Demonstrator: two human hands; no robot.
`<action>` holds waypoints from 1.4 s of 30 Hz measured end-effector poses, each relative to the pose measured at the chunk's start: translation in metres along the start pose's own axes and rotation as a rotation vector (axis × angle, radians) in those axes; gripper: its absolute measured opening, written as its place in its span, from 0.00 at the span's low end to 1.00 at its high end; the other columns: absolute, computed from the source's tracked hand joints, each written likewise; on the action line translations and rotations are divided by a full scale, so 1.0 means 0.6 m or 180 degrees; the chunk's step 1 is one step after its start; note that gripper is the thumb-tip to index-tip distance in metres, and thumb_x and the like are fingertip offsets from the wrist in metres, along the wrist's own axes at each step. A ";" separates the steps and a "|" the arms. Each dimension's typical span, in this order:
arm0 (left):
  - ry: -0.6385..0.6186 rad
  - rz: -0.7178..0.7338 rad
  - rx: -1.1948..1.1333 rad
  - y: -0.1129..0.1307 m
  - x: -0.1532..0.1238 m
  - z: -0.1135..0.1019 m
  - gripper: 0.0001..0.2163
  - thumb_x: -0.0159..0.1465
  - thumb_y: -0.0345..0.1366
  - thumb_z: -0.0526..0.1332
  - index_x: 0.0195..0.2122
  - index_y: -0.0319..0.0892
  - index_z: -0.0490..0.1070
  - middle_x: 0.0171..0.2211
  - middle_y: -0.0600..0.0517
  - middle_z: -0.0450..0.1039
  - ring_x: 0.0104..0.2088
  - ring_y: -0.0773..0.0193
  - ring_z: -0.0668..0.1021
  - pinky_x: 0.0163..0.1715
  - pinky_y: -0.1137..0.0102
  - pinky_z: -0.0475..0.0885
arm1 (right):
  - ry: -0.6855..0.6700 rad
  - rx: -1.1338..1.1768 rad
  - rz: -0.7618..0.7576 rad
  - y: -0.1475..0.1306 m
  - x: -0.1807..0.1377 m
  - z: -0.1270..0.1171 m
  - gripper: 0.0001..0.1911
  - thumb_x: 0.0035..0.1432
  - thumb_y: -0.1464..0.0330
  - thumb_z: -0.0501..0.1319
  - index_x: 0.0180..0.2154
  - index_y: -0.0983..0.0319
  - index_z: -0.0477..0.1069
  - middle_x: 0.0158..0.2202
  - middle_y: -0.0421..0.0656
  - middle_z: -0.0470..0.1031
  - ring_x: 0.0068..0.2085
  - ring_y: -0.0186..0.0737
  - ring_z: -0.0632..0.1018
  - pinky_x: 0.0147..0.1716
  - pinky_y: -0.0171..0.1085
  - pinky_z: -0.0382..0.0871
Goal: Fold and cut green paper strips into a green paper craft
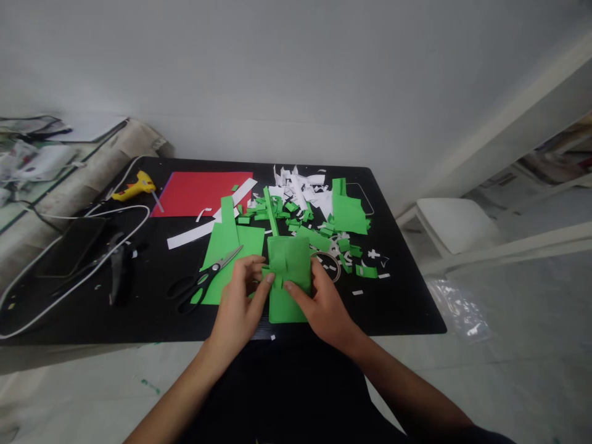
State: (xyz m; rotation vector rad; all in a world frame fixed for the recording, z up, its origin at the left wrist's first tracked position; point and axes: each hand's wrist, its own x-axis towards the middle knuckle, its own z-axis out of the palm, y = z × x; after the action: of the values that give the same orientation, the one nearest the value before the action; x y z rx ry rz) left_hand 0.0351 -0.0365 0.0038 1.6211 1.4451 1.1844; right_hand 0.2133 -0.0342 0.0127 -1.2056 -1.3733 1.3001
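Near the table's front edge I hold a green paper piece [289, 308], a folded rectangle with small strips on its face. My right hand [330, 308] grips its right side, thumb on the front and fingers behind. My left hand [243, 293] pinches a small green paper strip [267, 270] at the left edge of the piece. Black-handled scissors [206, 279] lie beside my left hand, on a green paper sheet [250, 240]. Behind the held piece are many green scraps [296, 213] and white paper scraps [300, 185].
On the black table [152, 308] lie a red sheet [203, 191], a yellow glue gun [139, 186], a white cable [87, 299], a dark phone [71, 246] and a tape roll [338, 271]. A white stool [451, 225] stands at the right, near a wall.
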 end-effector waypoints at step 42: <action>-0.0324 -0.0271 -0.0028 0.003 0.004 -0.012 0.09 0.71 0.43 0.62 0.40 0.46 0.63 0.43 0.51 0.75 0.36 0.66 0.79 0.30 0.74 0.74 | -0.0188 0.0387 0.0248 -0.011 0.003 -0.011 0.15 0.63 0.65 0.66 0.50 0.56 0.68 0.49 0.44 0.80 0.50 0.48 0.82 0.49 0.47 0.80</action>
State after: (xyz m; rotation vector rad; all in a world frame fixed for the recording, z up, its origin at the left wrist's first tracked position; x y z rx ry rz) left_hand 0.0292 -0.0349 0.0089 1.5747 1.4278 1.0441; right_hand 0.2187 -0.0311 0.0196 -1.1556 -1.2801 1.4629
